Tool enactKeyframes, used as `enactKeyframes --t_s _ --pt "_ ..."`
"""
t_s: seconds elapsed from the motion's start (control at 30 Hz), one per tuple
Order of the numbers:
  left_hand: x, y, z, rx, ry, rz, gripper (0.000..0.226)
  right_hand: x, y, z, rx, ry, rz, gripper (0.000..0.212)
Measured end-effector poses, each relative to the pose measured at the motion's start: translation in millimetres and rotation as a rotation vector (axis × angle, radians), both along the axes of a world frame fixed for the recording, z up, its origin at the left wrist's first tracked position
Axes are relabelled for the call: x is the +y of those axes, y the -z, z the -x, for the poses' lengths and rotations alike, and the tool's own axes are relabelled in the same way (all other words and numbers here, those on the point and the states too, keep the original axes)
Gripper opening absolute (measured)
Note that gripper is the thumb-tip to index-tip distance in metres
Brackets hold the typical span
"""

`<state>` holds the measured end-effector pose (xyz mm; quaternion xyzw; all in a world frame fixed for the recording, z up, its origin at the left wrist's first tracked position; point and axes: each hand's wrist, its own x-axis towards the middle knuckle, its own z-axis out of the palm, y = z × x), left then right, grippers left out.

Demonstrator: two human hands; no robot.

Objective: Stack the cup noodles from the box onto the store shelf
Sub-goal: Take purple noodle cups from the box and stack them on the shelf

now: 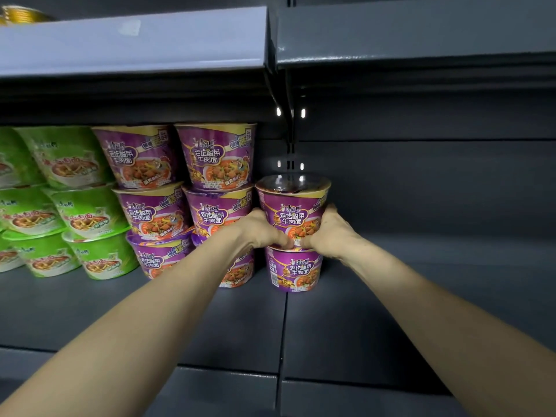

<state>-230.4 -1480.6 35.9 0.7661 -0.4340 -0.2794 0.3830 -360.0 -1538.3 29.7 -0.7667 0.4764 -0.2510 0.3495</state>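
Note:
A purple cup noodle (pixel 292 209) sits on top of another purple cup (pixel 294 270) on the grey shelf (pixel 391 296). My left hand (pixel 261 229) grips the upper cup's left side and my right hand (pixel 328 229) grips its right side, thumbs nearly meeting at its base. To the left stand two stacks of purple cups (pixel 215 158), each three high. The box is not in view.
Stacks of green cup noodles (pixel 87 212) fill the shelf's left part. The upper shelf's edge (pixel 132 43) hangs above the stacks. A vertical upright (pixel 290 152) runs behind the held cup. Bare shelf lies to the right and in front.

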Motion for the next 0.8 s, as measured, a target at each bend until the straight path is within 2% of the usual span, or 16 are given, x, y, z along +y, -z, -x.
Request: enactKeyframes --t_s 0.07,0.2,0.3,0.33,0.5,0.8 --pt "7.9 1.1 2.7 -0.016 -0.030 0.027 0.062 6.1 0.4 3.8 0.023 0.007 0.004 0.071" --pt "27.9 8.2 8.4 -0.088 -0.137 0.115 0.058 23.0 2.1 13.4 0.089 0.015 0.039 0.065" --pt "40.2 15.3 14.6 -0.127 -0.138 0.139 0.025 40.3 3.8 24.7 0.140 0.018 0.058 0.059" --pt "43.0 17.9 18.5 -0.130 -0.116 0.138 0.022 47.4 4.1 29.6 0.155 0.020 0.066 0.058" --pt "52.3 28.0 51.3 -0.171 0.034 0.124 0.021 83.2 6.3 61.4 0.256 0.054 0.133 0.054" --pt "58.4 43.7 141.5 -0.176 0.270 0.171 0.020 132.4 19.3 145.8 0.382 0.250 0.089 0.038"
